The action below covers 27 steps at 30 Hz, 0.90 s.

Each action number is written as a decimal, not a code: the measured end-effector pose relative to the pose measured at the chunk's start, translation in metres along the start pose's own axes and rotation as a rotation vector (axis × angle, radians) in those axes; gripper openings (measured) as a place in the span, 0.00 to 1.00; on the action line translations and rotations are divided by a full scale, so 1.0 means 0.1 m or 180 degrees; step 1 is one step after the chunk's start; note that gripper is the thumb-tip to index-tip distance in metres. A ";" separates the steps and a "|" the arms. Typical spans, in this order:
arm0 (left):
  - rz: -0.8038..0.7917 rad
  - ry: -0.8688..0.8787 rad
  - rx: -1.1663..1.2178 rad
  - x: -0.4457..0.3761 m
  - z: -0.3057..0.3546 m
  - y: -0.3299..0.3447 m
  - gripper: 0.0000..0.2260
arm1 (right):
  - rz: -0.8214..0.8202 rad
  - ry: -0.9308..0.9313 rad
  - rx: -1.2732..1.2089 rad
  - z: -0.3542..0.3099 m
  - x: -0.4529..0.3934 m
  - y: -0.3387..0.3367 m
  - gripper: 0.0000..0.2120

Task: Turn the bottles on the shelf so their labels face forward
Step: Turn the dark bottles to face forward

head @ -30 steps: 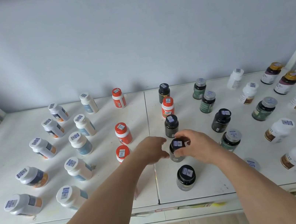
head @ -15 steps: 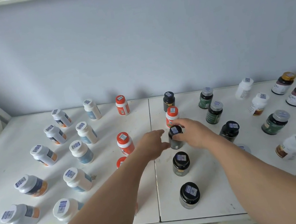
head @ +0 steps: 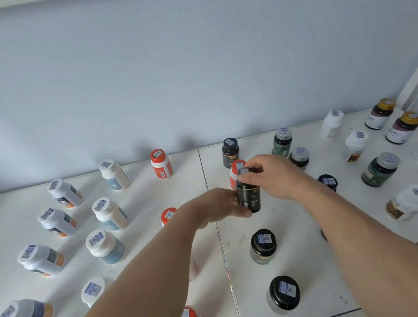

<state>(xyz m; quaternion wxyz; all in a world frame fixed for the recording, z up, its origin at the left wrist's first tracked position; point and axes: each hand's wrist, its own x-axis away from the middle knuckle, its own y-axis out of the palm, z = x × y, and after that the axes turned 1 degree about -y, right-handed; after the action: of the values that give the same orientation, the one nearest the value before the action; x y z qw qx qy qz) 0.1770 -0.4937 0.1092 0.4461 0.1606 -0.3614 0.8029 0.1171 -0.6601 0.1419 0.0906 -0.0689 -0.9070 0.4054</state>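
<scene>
A dark bottle with a black cap (head: 249, 197) stands in the middle column of the white shelf (head: 288, 217). My right hand (head: 271, 176) grips its cap from above and the right. My left hand (head: 218, 206) holds its lower body from the left. A red-capped bottle (head: 235, 170) stands right behind it, partly hidden. Two more black-capped bottles (head: 262, 244) (head: 282, 294) stand nearer to me in the same column. All caps carry a small barcode sticker.
White bottles (head: 108, 214) fill the left side in rows. Red-capped bottles (head: 160, 163) run down the centre left. Green, black and gold-capped bottles (head: 380, 169) crowd the right. A grey wall backs the shelf, and a seam (head: 219, 239) splits it.
Both hands have moved back one bottle along the dark column, from the second black-capped bottle to the third. The camera has tilted and moved closer to the shelf.
</scene>
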 end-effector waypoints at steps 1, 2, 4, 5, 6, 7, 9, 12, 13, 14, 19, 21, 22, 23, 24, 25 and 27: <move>-0.0102 -0.0026 0.0009 -0.01 0.00 -0.01 0.23 | 0.0014 0.0028 0.0022 -0.01 0.00 0.00 0.15; -0.0198 -0.0042 0.0025 -0.03 0.00 -0.02 0.23 | 0.0018 0.0054 0.0044 -0.02 0.00 0.00 0.16; -0.0328 -0.0067 0.0072 -0.06 -0.01 -0.03 0.24 | -0.0004 0.0086 0.0076 -0.03 -0.01 -0.01 0.18; -0.0376 -0.0077 0.0086 -0.07 -0.02 -0.03 0.24 | -0.0032 0.0103 0.0075 -0.04 -0.01 -0.02 0.18; -0.0421 -0.0091 0.0087 -0.07 -0.01 -0.03 0.25 | -0.0060 0.0123 0.0064 -0.03 -0.01 -0.02 0.18; -0.0456 -0.0105 0.0099 -0.08 -0.01 -0.03 0.25 | -0.0078 0.0132 0.0057 -0.03 -0.01 -0.02 0.18; -0.0496 -0.0126 0.0121 -0.09 0.01 -0.04 0.26 | -0.0088 0.0135 0.0044 -0.02 -0.03 -0.02 0.17; -0.0520 -0.0172 0.0139 -0.08 0.02 -0.05 0.26 | -0.0105 0.0133 0.0031 -0.01 -0.06 -0.04 0.17; -0.0524 -0.0173 0.0147 -0.08 0.02 -0.05 0.26 | -0.0113 0.0124 0.0039 0.00 -0.06 -0.04 0.17; -0.0522 -0.0178 0.0156 -0.08 0.03 -0.05 0.26 | -0.0123 0.0110 0.0053 0.00 -0.07 -0.04 0.17; -0.0438 -0.0188 0.0109 -0.09 0.04 -0.03 0.26 | -0.0158 0.0086 -0.0028 0.04 -0.08 -0.04 0.17; -0.0257 -0.0150 -0.0039 -0.09 0.05 -0.02 0.25 | -0.0179 0.0050 -0.0083 0.05 -0.08 -0.03 0.15; -0.0161 -0.0121 -0.0164 -0.09 0.05 -0.02 0.24 | -0.0195 0.0023 -0.0140 0.06 -0.07 -0.01 0.14; -0.0072 -0.0086 -0.0328 -0.09 0.05 -0.02 0.23 | -0.0212 0.0004 -0.0208 0.08 -0.06 0.01 0.14; 0.0013 -0.0049 -0.0525 -0.08 0.06 -0.02 0.23 | -0.0233 -0.0008 -0.0256 0.09 -0.05 0.04 0.13; 0.0088 -0.0019 -0.0734 -0.07 0.06 -0.03 0.24 | -0.0269 -0.0018 -0.0258 0.11 -0.04 0.06 0.14; 0.0243 0.0002 -0.1144 -0.05 0.06 -0.02 0.26 | -0.0359 -0.0048 -0.0243 0.16 0.00 0.11 0.16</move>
<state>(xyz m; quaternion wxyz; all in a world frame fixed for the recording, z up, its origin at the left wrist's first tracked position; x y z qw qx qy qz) 0.1811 -0.5004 0.1118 0.4369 0.0643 -0.5047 0.7418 0.1141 -0.6643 0.1228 0.1037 -0.0181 -0.9249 0.3653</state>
